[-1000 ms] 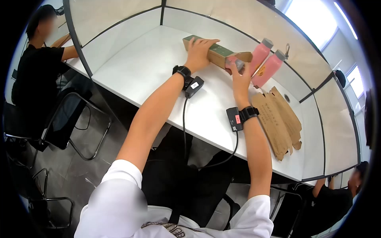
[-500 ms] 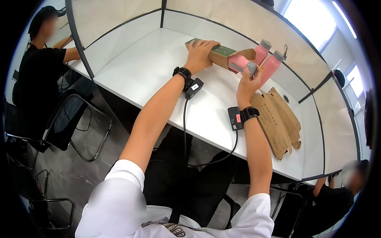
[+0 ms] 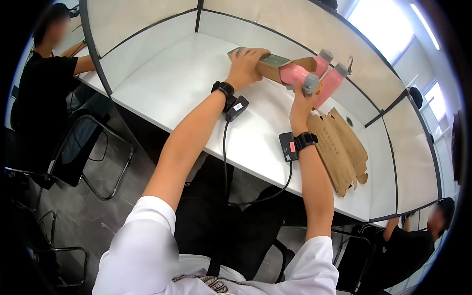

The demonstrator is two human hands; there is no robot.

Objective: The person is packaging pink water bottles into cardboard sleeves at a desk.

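Observation:
My left hand is wrapped around a green and brown cardboard box lying on its side, its open end facing right. From that end sticks out a pink bottle with a grey cap; its other end is hidden inside the box. Closed fingers of my right hand grip this bottle from below, near the cap. Just behind stand two more pink bottles with grey caps, a rear bottle and a nearer bottle with a carry loop on its lid.
Flattened brown cardboard lies to the right on the white table. Low partition panels enclose the back and sides. A cable runs from my wrist devices. Other people sit at left and at lower right.
My right hand has slid slightly lower on the bottle, so more of the cap shows. The bottle has turned a little at the box opening. My left hand still holds the box.

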